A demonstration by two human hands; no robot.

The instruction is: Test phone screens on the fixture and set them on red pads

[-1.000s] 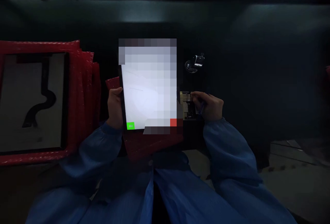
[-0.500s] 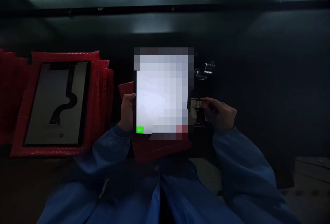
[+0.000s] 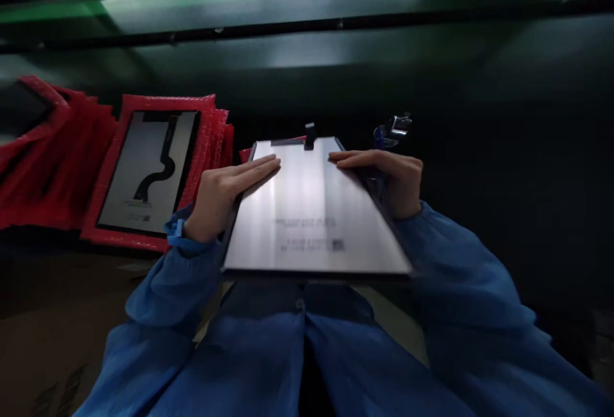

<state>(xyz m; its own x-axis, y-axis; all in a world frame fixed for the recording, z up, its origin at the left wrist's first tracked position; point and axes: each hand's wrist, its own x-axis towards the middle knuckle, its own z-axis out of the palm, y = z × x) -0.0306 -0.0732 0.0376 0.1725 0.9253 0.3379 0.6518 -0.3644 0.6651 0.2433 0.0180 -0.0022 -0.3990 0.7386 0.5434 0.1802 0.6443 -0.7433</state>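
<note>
1. Screen panel [image 3: 311,206]: pale back faced up, held between both hands in front of the person's body; print near the close edge too blurred to read; cannot tell if any part touched the dark table [image 3: 499,206]
2. Black ribbon [image 3: 309,137]: stuck up at the panel's far edge, between the hands, neither touching it
3. Left hand [image 3: 213,196]: gripped the left side, visible fingers straight and pressed together on the panel's back; thumb hidden, cannot tell where
4. Right hand [image 3: 396,180]: gripped the right side, visible fingers straight and close together, tips on the back near the far edge; thumb hidden; dim blue thing [image 3: 380,139] just beside it, too unclear to name
5. Step in hand, my read: two-handed handling of the panel, back showing
6. Next move, my read: called for an even hold both sides, ribbon kept from bending
7. Left: second screen [image 3: 148,174] lay on red bubble wrap [image 3: 103,212], curved ribbon [image 3: 167,164] on its back
8. Right: small shiny thing [image 3: 399,126] near the hand, kind unclear
9. Outermost: blue sleeves [image 3: 460,276], blue wristband [image 3: 180,231] at left wrist
</note>
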